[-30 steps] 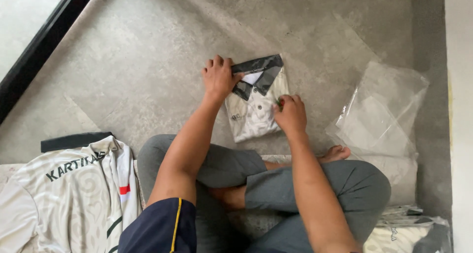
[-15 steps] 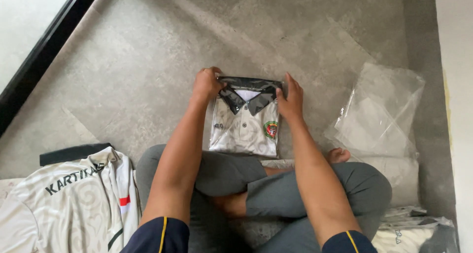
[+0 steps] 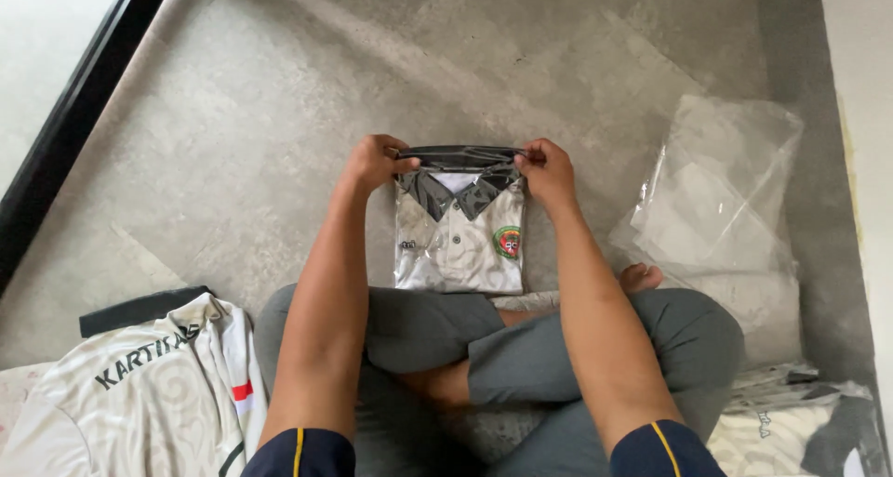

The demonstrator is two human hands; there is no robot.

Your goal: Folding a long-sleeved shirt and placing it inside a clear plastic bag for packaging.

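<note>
A folded white polo shirt with a dark collar and a round chest badge (image 3: 460, 235) lies inside a clear plastic bag on the grey floor, just beyond my crossed legs. My left hand (image 3: 375, 161) pinches the bag's top left corner. My right hand (image 3: 547, 168) pinches the top right corner. Between the two hands the bag's top flap is stretched flat above the collar.
A pile of empty clear plastic bags (image 3: 721, 198) lies to the right. An unfolded white patterned shirt (image 3: 139, 393) is spread at the lower left. More bagged shirts (image 3: 800, 421) sit at the lower right. A dark frame edge (image 3: 74, 133) runs along the left.
The bagged shirt has been turned square to me. My hands moved from pressing on it to gripping its two top corners and pulling the flap taut.
</note>
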